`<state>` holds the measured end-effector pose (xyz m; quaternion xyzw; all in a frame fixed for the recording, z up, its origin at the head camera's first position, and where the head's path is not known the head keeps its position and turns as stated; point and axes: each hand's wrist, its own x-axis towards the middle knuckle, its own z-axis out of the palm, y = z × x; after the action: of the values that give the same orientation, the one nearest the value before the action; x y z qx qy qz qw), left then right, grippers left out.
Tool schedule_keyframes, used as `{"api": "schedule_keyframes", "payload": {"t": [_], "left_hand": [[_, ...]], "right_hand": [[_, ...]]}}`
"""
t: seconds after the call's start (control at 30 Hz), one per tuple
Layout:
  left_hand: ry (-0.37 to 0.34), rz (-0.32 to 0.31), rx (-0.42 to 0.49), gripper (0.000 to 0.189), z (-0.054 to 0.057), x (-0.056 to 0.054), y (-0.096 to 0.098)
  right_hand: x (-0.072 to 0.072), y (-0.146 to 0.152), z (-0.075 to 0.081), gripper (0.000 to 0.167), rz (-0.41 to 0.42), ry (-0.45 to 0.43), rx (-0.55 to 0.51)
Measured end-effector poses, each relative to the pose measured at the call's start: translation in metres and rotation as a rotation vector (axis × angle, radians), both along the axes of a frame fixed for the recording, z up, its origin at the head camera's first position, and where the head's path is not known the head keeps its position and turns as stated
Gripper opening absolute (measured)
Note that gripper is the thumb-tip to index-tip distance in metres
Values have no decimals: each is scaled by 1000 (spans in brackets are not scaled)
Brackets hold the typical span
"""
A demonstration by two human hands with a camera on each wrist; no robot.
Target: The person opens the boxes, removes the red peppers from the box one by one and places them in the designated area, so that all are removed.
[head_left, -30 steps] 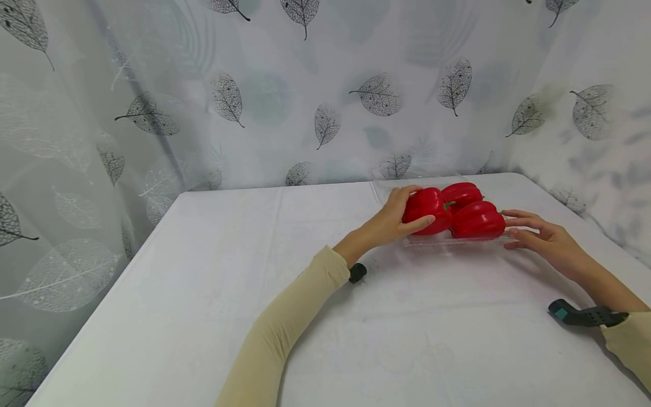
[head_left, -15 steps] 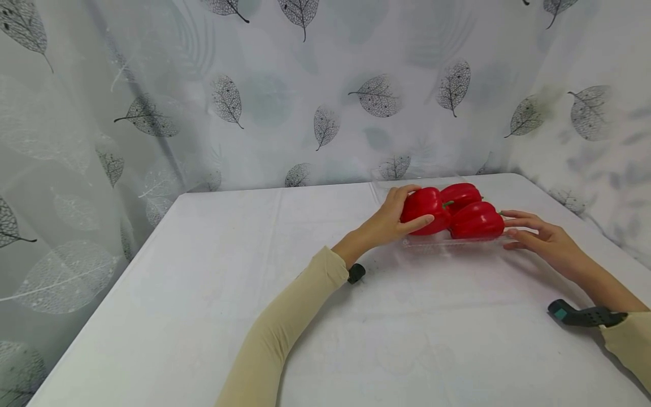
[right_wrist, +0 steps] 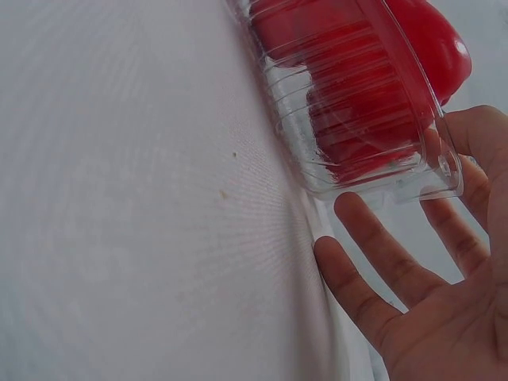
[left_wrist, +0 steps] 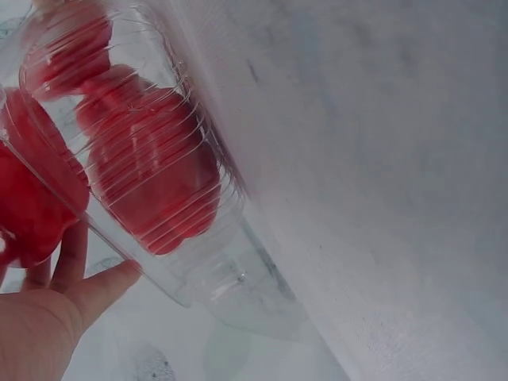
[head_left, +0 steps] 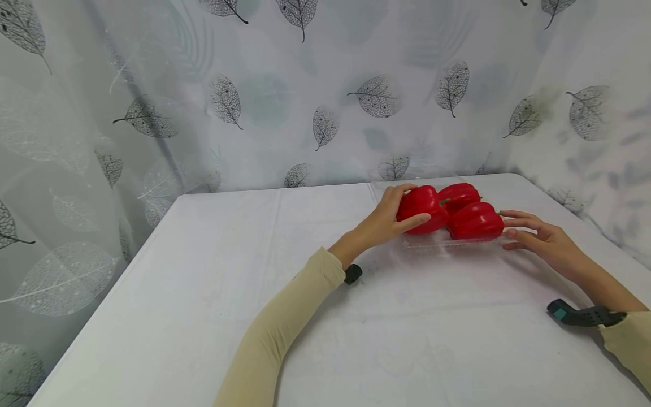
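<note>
Three red bell peppers lie together at a clear plastic container (head_left: 432, 245) at the table's back right. My left hand (head_left: 383, 223) grips the leftmost bell pepper (head_left: 419, 209), thumb along its near side and fingers over its far side. In the left wrist view that bell pepper (left_wrist: 36, 190) shows above the container's rim, while other red shapes (left_wrist: 155, 171) show through the ribbed wall. At the container's right end, my right hand (head_left: 546, 243) has its fingers spread and loosely bent, fingertips right at the rim, close by the right bell pepper (head_left: 476, 221). Behind sits the third bell pepper (head_left: 459, 195).
A white cloth covers the table (head_left: 203, 282). Leaf-print curtains (head_left: 274, 90) hang behind it and along both sides. Dark bands with small devices sit on both wrists, the right device (head_left: 567, 312) close over the cloth.
My left hand and the bell pepper in it have shifted slightly left and up. The other bell peppers, the container and my right hand stay nearly in place.
</note>
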<state>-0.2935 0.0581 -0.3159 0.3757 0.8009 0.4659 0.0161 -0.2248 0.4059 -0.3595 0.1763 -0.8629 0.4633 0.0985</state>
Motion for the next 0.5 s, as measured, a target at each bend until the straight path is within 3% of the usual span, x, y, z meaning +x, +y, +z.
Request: {"api": "schedule_keyframes", "payload": {"t": [0.5], "left_hand": [[32,2,4,70,1,2,-3]], "right_hand": [[-2,0,-2,35,10,-7,-13]]}}
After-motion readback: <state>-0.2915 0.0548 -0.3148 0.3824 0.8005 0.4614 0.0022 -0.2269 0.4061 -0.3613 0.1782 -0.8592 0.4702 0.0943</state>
